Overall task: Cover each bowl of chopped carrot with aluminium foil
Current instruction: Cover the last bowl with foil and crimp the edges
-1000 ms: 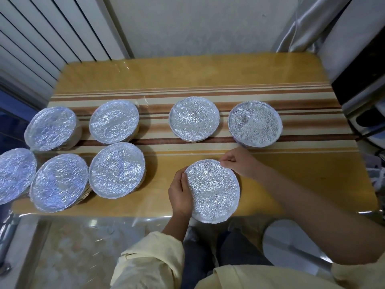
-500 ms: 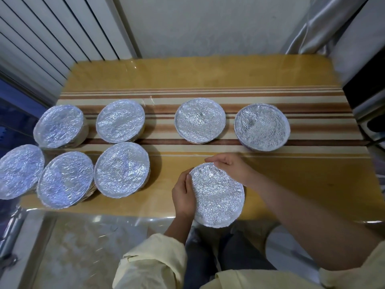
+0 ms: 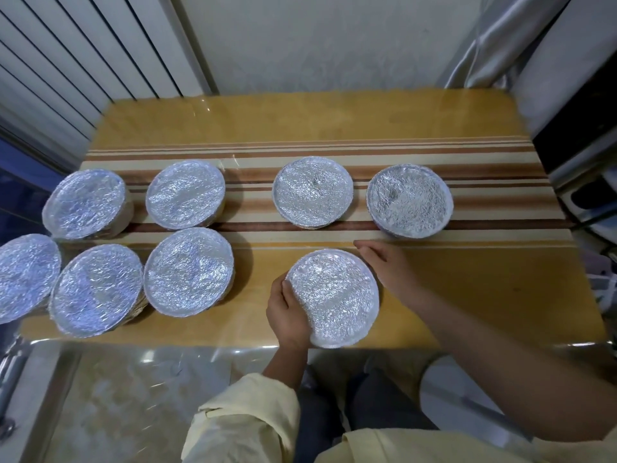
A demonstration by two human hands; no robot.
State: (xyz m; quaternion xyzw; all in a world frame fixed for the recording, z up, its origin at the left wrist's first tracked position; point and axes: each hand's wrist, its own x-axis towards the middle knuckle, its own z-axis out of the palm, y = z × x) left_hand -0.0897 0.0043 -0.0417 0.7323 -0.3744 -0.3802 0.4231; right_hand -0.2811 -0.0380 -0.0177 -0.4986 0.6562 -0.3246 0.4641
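I'm finishing the last foiled bowl [image 3: 334,299]: left hand [image 3: 288,312] curling round its rim, right hand [image 3: 390,269] lying flat, perhaps touching; next needs pressing edges snug.

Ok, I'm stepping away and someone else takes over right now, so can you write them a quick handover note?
The left hand grips the left side of the near bowl, which sits at the front edge of the table.
The right hand has straight fingers by that bowl's far right rim; contact is unclear.
Done: the near bowl, the four bowls in the back row and the three bowls at front left are all covered.
Left: no uncovered bowl in view; perhaps just press this rim snug.
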